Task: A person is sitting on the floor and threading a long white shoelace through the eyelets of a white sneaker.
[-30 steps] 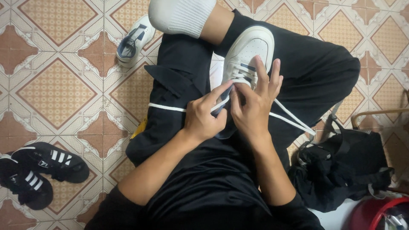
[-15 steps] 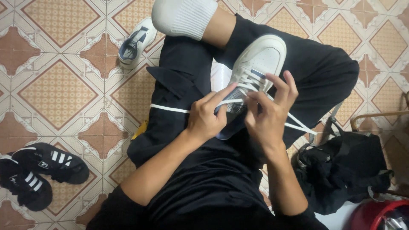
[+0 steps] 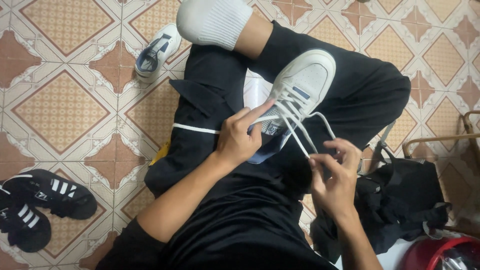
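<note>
A white sneaker (image 3: 300, 92) with a navy tongue and heel lies across the lap of a person seated cross-legged on a patterned tile floor (image 3: 65, 105), toe pointing toward 1 o'clock. Its white shoelace (image 3: 299, 134) now runs taut from the eyelets down toward 5 o'clock, where the right hand (image 3: 336, 175) pinches it between thumb and curled fingers. A second earlier that hand lay flat over the lacing; it has since drawn back toward the body, pulling slack through and leaving the upper rows snug. The left hand (image 3: 239, 137) stays at the shoe's inner side, fingers folded and forefinger stretched along the lace at the eyelets, pinning it there; the lace's other end (image 3: 196, 128) trails out at 9 o'clock over the black trousers (image 3: 210, 85).

Judging by the crossings, the lacing is well along, with the rows nearest the ankle still loose.

Beyond the shoe, a foot in a white sock (image 3: 215, 20) rests at 12 o'clock and the matching second sneaker (image 3: 157, 50) lies on the tiles at 11 o'clock. A pair of black striped sandals (image 3: 42, 202) sits at 8 o'clock, well apart. At 4 o'clock a black bag (image 3: 405, 205) crowds close beside the right hand, with a chair frame (image 3: 440, 139) and a red bucket (image 3: 440, 252) behind it, so room on that side is tight; the floor at 9 o'clock lies open.
</note>
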